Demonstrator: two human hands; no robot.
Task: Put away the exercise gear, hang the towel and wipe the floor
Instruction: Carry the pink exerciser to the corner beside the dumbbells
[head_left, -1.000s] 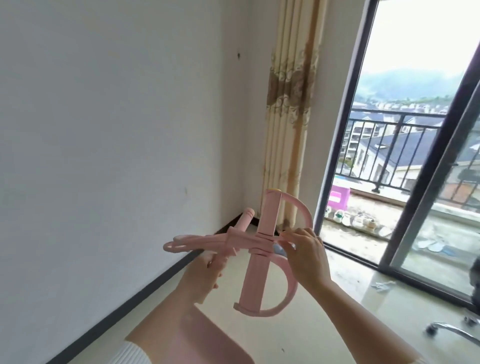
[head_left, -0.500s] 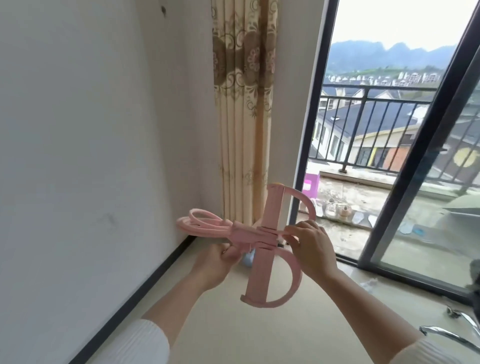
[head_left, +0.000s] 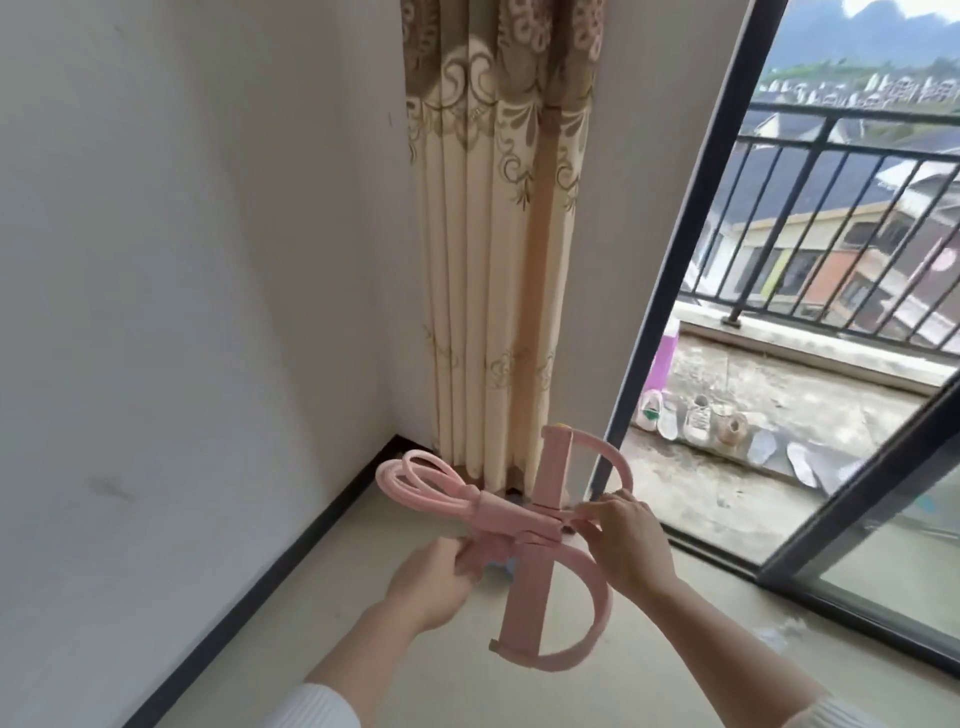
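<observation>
Holding the pink plastic pull exerciser with rubber loops and a flat foot bar (head_left: 524, 597) up in the air, both hands meet at its middle. The left hand (head_left: 436, 577) is under it, fingers curled round the pink grip. The right hand (head_left: 628, 540) is on the right side, with its fingertips (head_left: 592, 525) pinching the thin band where the parts cross. The long bar points up and down, and the loops stick out left toward the white wall (head_left: 182, 312). The corner by the cream flowered curtain (head_left: 493, 260) lies straight ahead, past the exerciser, so it probably goes down there on the pale floor (head_left: 311, 597), bottom end first.
</observation>
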